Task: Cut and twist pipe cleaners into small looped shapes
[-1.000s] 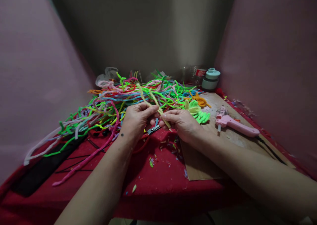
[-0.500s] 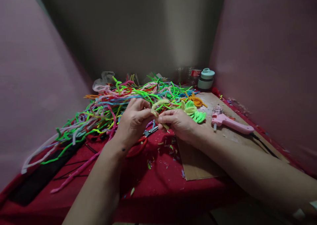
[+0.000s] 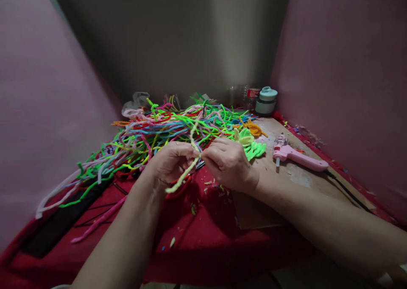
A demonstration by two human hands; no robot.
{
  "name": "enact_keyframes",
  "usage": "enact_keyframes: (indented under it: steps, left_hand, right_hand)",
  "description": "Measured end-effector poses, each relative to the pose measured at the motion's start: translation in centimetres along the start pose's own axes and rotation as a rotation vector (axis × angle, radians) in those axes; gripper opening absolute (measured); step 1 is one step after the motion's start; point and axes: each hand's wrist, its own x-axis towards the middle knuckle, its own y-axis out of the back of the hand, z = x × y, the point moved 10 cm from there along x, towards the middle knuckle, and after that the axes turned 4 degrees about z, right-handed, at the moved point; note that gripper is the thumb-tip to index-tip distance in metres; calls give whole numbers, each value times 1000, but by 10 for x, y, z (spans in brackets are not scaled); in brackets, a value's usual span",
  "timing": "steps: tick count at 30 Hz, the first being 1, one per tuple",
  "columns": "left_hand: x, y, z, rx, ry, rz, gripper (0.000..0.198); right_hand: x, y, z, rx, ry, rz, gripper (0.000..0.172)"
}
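A pale yellow pipe cleaner (image 3: pixel 182 181) runs between my hands over the red cloth. My left hand (image 3: pixel 171 159) pinches it near its middle, thumb against fingers. My right hand (image 3: pixel 226 161) is closed on it at the same spot, fingertips almost touching the left ones. One end sticks up behind the fingers, the other slants down toward my left wrist. Beneath the hands lie red-handled scissors (image 3: pixel 180 191), mostly covered. Right of my right hand sit green and yellow looped petal shapes (image 3: pixel 254 148).
A large heap of coloured pipe cleaners (image 3: pixel 178 123) spreads across the back and left. A pink glue gun (image 3: pixel 299 157) with a cord rests on a board (image 3: pixel 302 181) at right. A lidded pale green container (image 3: pixel 266 100) stands behind. Scraps litter the red cloth (image 3: pixel 210 229).
The yellow pipe cleaner has turned from an arched loop above the fingers to a longer piece slanting down left. My right hand has rolled over, knuckles up, and the view has shifted slightly.
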Motion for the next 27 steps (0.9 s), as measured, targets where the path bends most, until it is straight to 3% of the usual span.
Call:
enact_keyframes:
  steps: [2, 4, 8, 11, 14, 20, 22, 25, 27]
  left_hand:
    - [0, -3, 0, -75, -3, -37, 15]
    - [-3, 1, 12, -43, -125, -10, 15]
    - [-30, 6, 61, 208, -638, 108, 16]
    - [-48, -6, 79, 473, -920, 117, 10]
    - [-52, -5, 83, 603, -1020, 199, 6]
    - [-38, -7, 68, 602, -799, 143, 10]
    - [-29, -4, 57, 534, -644, 136, 12]
    - [-13, -6, 29, 333, -350, -5, 17]
    - [-7, -8, 18, 189, -244, -70, 19]
  right_hand:
    - [2, 6, 7, 106, -77, 48, 22]
    - [2, 5, 26, 327, -270, 63, 18]
    - [-6, -12, 50, 805, -624, 22, 14]
    - [-6, -19, 49, 967, -697, -16, 13]
    - [-7, -21, 48, 985, -726, -55, 16]
    - [-5, -20, 45, 849, -677, -117, 21]
    - [-5, -19, 42, 735, -606, -131, 20]
    - [-1, -9, 31, 466, -428, -86, 20]
    - [-1, -6, 28, 370, -372, -46, 21]
